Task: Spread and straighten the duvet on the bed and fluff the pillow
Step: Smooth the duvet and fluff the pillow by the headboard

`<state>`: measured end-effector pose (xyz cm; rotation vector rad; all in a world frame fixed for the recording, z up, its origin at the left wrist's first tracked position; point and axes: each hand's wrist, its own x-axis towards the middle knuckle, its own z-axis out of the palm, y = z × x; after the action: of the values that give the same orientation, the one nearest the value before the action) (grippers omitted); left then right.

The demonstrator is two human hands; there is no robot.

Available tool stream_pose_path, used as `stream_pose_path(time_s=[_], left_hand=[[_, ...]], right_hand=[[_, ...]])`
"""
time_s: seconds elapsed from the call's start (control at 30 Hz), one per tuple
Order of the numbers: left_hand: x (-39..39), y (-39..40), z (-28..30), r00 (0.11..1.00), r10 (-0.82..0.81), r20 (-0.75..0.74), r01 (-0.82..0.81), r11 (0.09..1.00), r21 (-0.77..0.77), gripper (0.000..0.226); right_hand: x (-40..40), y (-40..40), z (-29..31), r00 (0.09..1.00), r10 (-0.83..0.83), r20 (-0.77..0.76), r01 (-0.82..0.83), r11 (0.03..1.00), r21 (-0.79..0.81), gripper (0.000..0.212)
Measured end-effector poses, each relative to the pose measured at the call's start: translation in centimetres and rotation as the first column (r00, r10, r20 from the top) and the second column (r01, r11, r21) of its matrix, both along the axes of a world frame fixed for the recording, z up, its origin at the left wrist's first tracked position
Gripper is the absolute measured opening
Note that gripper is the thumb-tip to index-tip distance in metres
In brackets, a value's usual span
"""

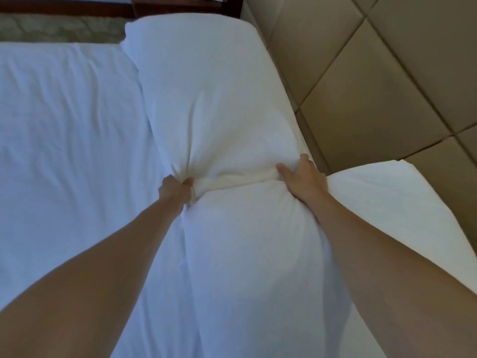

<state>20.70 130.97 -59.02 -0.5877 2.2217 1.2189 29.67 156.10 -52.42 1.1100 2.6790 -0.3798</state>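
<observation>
Two bare forearms reach forward from the bottom edge, and between them bulges the near end of a long, plump white fabric pillow (219, 130). The left hand (175, 191) has its fingers curled tight into the pillow's left side, bunching the cloth into a knot of radiating creases. The right hand (300, 180) clamps the opposite side, thumb spread on top and fingers wrapped over the far edge. The two hands stand apart, squeezing the pillow at its middle so that it is pinched into a waist there, with a puffed half beyond the hands and another puffed half on the near side of them.

To the left of the left hand stretches the white sheeted bed surface (69, 120), lightly wrinkled; the pillow lies along its right edge. To the right of the right hand, a flat white pointed corner of bedding (392, 202) juts out, and past it rises a tan padded headboard wall (400, 73) quilted in diamond panels. Beyond the far end of the pillow, dark wooden furniture (178, 6) and a strip of patterned greenish carpet (62, 31) show.
</observation>
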Motion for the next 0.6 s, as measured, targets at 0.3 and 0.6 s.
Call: stream_pose_path(time_s=[0.3,0.6], left_hand=[[-5.7,-2.2,14.9,0.924,0.355,-0.145,-0.274,0.877,0.396,0.041],[-6.9,-5.5,34.1,0.870,0.397,-0.292,-0.239,0.858,0.454,0.040]], right_hand=[[-3.9,-2.3,8.2,0.913,-0.265,-0.311,0.169,0.938,-0.304,0.032],[-6.9,-7.4,23.6,0.647,-0.445,-0.619,0.127,0.864,-0.487,0.027]])
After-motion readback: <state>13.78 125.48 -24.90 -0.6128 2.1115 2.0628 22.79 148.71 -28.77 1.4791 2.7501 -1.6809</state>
